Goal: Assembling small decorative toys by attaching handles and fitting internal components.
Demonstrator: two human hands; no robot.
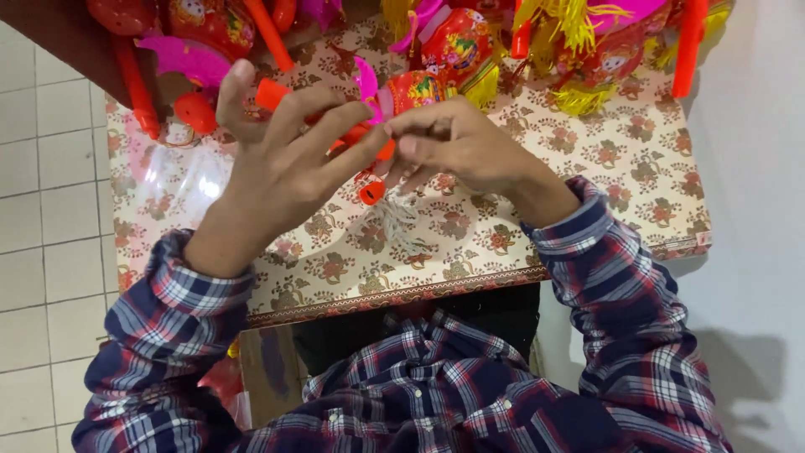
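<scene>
My left hand (pixel 281 159) and my right hand (pixel 457 143) meet above the middle of the table, both pinching a small red toy lantern (pixel 381 138) with a pink petal and a red plastic handle. A white tassel (pixel 394 214) hangs from a red bead (pixel 371 192) below my fingers. The left fingers are partly spread around the red handle end (pixel 270 92). Much of the lantern is hidden behind my hands. Both sleeves are plaid.
A table (pixel 470 252) with a floral patterned cloth lies under my hands. Several red and yellow lanterns (pixel 457 42), red sticks (pixel 686 46) and pink pieces (pixel 180 59) pile along its far edge. Clear plastic wrap (pixel 180 180) lies at left. White tiled floor (pixel 50 210) borders the left.
</scene>
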